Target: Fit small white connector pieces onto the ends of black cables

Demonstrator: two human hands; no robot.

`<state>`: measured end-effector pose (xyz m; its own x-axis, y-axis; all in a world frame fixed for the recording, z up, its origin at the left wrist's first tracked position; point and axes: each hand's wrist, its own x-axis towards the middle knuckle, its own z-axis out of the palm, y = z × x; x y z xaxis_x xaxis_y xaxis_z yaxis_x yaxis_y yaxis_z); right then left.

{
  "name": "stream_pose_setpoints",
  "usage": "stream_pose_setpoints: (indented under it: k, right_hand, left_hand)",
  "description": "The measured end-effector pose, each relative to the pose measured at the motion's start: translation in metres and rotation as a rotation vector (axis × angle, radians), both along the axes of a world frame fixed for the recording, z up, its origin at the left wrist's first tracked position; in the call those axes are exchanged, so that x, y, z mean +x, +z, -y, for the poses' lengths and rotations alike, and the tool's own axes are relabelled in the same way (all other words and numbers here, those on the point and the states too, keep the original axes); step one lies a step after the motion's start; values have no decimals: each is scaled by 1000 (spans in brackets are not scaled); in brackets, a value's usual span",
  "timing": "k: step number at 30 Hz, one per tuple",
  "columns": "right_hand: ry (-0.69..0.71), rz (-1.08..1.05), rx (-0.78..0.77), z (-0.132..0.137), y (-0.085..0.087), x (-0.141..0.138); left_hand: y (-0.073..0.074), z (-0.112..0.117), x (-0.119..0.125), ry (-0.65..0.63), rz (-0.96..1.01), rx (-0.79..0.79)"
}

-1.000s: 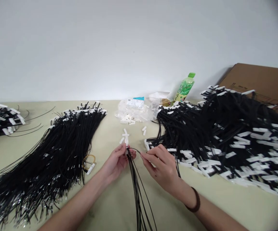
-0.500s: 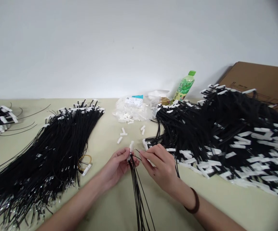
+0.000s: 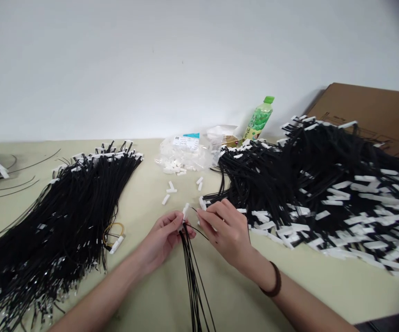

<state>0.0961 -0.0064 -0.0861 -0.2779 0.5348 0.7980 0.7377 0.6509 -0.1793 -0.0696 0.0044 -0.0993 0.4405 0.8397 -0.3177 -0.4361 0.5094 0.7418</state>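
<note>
My left hand (image 3: 166, 237) is closed on a small white connector (image 3: 186, 211) whose top end sticks up past the thumb. Several black wires (image 3: 193, 276) hang from it down toward the table's front edge. My right hand (image 3: 225, 230) pinches one thin black wire (image 3: 193, 209), its tip pointing left at the connector's upper part, with a small gap between. Another black wire bows out from the connector toward the right palm. Just beyond the right fingertips lies a white connector (image 3: 202, 203) at the edge of the right wire pile.
Loose white connectors (image 3: 171, 189) lie ahead of my hands, before a clear plastic bag (image 3: 185, 150) of them. Wire bundles spread left (image 3: 81, 203) and right (image 3: 265, 175). A yellow wire loop (image 3: 113, 234), a green-capped bottle (image 3: 259, 121) and a cardboard box (image 3: 368, 115) are also here.
The view has shifted slightly, so the scene sits a little further left. Both hands keep their grips; the right fingers still hold the wire tip close to the connector.
</note>
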Motion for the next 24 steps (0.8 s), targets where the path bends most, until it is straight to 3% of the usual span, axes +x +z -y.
stream_pose_setpoints:
  k: [14, 24]
  right_hand:
    - [-4, 12, -3, -1, 2, 1]
    - [51, -91, -146, 1, 3, 0]
  left_hand:
    - [2, 0, 2, 31, -102, 117]
    - [1, -1, 1, 19, -246, 243]
